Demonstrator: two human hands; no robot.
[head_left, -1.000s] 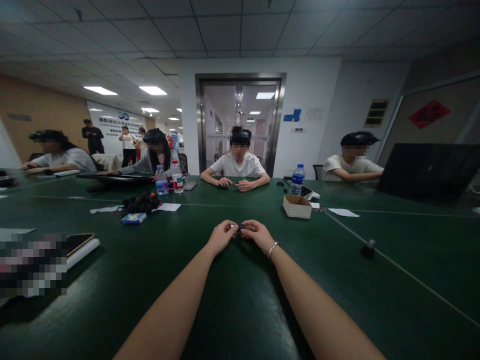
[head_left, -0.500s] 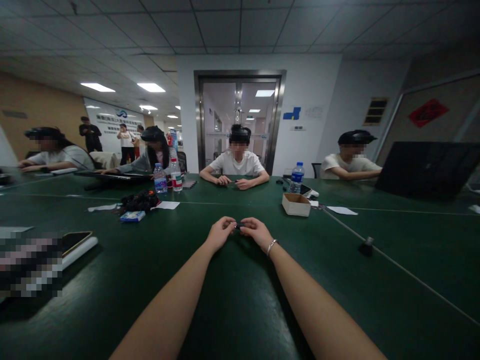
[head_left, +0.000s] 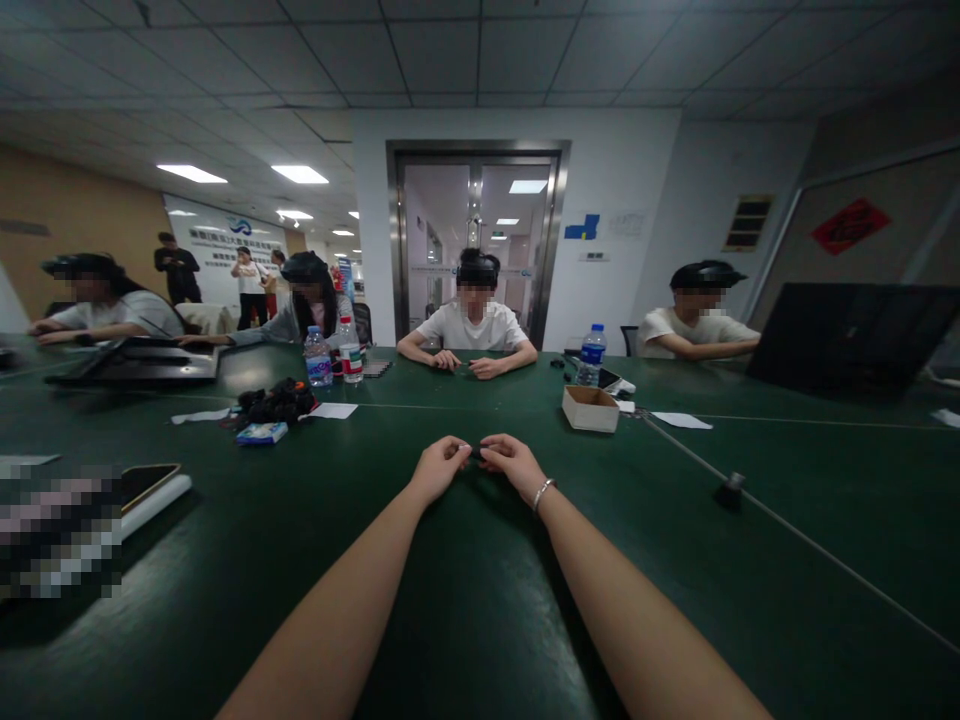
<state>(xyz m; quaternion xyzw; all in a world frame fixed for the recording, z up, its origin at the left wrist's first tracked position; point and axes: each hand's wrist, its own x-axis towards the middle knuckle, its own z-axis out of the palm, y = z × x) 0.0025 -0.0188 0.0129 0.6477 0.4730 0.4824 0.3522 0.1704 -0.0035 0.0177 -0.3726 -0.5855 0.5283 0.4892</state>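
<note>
Both arms reach forward over the green table (head_left: 315, 520). Between my fingertips is a small dark object (head_left: 476, 453), too small to tell its kind. My left hand (head_left: 441, 468) pinches its left end, with thumb and fingers closed. From the other side my right hand (head_left: 514, 466), with a silver bracelet (head_left: 543, 492) at the wrist, pinches the right end. Fingers cover most of the object. Beyond my right hand stands an open white box (head_left: 590, 410).
Left of my hands lie a black cluster of items (head_left: 277, 402) and a small blue-white packet (head_left: 262, 433). Bottles (head_left: 318, 360) stand farther back. A black clip-like object (head_left: 730, 490) sits at right. A person (head_left: 472, 325) sits opposite; other people work along the table.
My hands have hardly moved and still pinch the small dark object. At the left, a black panel near a seated person has shifted left and tilted. The view has drifted very slightly.
</note>
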